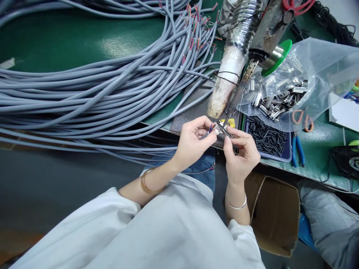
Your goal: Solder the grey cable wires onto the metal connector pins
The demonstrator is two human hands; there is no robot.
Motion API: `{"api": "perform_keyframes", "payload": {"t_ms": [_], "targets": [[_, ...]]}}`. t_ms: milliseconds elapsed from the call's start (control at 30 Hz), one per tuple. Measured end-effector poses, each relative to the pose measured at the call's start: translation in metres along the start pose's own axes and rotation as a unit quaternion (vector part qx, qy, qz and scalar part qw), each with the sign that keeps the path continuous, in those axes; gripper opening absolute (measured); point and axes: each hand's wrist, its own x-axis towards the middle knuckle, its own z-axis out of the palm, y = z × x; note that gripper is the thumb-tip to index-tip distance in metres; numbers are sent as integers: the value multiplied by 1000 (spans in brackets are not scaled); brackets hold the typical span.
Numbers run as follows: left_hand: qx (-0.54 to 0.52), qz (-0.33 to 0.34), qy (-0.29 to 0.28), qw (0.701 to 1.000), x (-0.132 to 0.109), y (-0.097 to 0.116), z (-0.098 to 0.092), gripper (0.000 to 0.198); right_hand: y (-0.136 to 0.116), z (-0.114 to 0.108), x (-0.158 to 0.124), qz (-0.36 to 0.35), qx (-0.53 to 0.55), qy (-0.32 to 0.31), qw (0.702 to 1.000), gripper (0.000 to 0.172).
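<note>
Pinches coloured wires (211,128) in fingers of left hand (192,142), metal connector (223,129) in right hand (241,152), at near edge of surface (318,151); cannot confirm attachment; leaves many cables (126,80) apparently unfitted.

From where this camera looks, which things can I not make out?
- Head view: whether the wires touch the connector; too small, partly covered by the left hand and right hand.
- Head view: where the grey cables lead; cut by the left edge.
- Head view: rest of the black device; cut by the right edge.
</note>
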Motion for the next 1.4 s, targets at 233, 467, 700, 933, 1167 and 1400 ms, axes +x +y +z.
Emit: {"api": "perform_keyframes", "payload": {"t_ms": [233, 467, 700, 933, 1167, 1400], "targets": [[21, 5, 18, 1000, -2, 5, 2, 11, -4, 0, -1, -59, -60, -2, 996, 13], [41, -20, -5, 999, -5, -2, -2, 10, 0, -3, -10, -120, -123, -13, 985, 15], [91, -56, -88, 990, -13, 10, -13, 22, -11, -19, -6, 22, -63, 14, 998, 7], [-10, -174, -165, 971, -18, 16, -18, 36, -27, -39, -8, -25, -170, -33, 985, 21], [-25, -176, -164, 970, -20, 13, -19, 35, -24, -32, -6, -117, -222, -140, 958, 26], [-66, -129, -159, 977, -17, 9, -21, 21, -20, -33, -13, -199, -255, -135, 936, 10]]}}
